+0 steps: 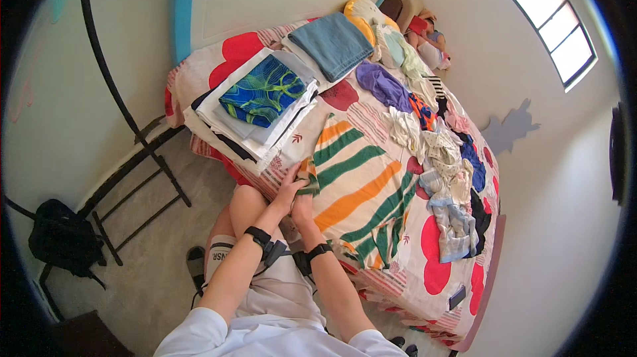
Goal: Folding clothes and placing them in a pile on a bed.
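Note:
A cream garment with green and orange stripes (pixel 358 181) lies spread on the bed in front of me. My left hand (pixel 290 191) grips its near left edge, with the cloth bunched at the fingers. Right beside it, my right hand (pixel 303 208) is closed on the same edge; its fingertips are partly hidden by the cloth. Just beyond my left hand sits a stack of folded white clothes (pixel 219 128), topped by a folded blue and green patterned piece (pixel 263 91). Folded blue denim (pixel 332 45) lies behind that stack.
Loose clothes (pixel 441 151) are heaped along the bed's right side, including a purple piece (pixel 383 86). A phone (pixel 457 298) lies near the bed's right edge. Another person (pixel 428 40) is at the far corner. A black metal rack (pixel 142 211) and a backpack (pixel 63 237) stand left.

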`<state>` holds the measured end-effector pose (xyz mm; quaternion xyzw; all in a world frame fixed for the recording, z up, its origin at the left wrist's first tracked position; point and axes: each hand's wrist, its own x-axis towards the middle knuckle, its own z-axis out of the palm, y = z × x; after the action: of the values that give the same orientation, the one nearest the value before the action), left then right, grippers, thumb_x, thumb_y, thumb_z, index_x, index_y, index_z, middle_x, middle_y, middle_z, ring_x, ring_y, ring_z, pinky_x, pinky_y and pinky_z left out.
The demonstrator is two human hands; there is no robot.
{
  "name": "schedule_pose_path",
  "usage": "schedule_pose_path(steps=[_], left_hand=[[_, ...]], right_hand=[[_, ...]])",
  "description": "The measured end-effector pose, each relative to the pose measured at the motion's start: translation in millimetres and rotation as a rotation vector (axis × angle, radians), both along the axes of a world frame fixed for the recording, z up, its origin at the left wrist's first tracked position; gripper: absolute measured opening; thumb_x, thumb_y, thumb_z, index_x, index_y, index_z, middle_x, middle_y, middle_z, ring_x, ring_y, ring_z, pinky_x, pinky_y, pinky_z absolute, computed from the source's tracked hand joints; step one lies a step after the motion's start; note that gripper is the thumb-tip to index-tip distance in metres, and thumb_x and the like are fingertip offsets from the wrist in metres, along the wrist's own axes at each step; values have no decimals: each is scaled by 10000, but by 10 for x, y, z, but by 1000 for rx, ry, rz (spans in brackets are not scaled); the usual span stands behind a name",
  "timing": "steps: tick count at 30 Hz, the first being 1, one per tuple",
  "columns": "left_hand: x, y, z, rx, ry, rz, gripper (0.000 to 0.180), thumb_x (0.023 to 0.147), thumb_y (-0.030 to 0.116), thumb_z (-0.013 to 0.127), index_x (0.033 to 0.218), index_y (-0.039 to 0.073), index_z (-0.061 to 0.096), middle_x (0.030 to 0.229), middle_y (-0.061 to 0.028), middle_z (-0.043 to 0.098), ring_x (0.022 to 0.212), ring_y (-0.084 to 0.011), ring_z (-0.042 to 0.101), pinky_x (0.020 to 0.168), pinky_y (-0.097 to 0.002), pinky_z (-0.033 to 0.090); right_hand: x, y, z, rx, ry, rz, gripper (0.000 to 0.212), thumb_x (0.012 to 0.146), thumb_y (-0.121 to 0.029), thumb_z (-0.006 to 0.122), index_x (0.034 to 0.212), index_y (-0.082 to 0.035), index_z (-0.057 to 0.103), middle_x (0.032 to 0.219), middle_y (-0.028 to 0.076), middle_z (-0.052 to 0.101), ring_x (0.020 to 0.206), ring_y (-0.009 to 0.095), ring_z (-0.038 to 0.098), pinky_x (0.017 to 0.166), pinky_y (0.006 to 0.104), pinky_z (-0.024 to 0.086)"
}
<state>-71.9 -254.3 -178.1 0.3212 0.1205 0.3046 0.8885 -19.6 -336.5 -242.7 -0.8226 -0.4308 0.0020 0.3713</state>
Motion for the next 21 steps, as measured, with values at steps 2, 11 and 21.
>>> schedule_pose_path(steps=[2,11,21], left_hand=[[-91,-5,88,149,149,-58,653,941,128,590,1528,21,324,1396,-104,500,1217,-183,513,1026,-293,419],[-96,-59,249,-127,-67,-143,654,1060,473,380,1536,28,316,1514,-126,410,1365,-221,417,1145,-339,312],[20,-81,-165,691,330,56,640,1090,463,270,1523,0,350,1572,-159,365,1514,-280,184,1220,-374,151]], right_hand=[[-26,-14,-30,127,219,63,423,979,-157,439,1363,15,481,1289,221,581,1187,367,548,1037,416,412],[-98,-99,381,869,1161,-122,436,1014,-296,443,1338,-19,536,1264,113,628,1133,257,609,997,377,465],[300,-296,922,680,1556,-207,748,947,-639,500,1349,-11,552,1261,107,638,1105,250,623,932,364,488]])
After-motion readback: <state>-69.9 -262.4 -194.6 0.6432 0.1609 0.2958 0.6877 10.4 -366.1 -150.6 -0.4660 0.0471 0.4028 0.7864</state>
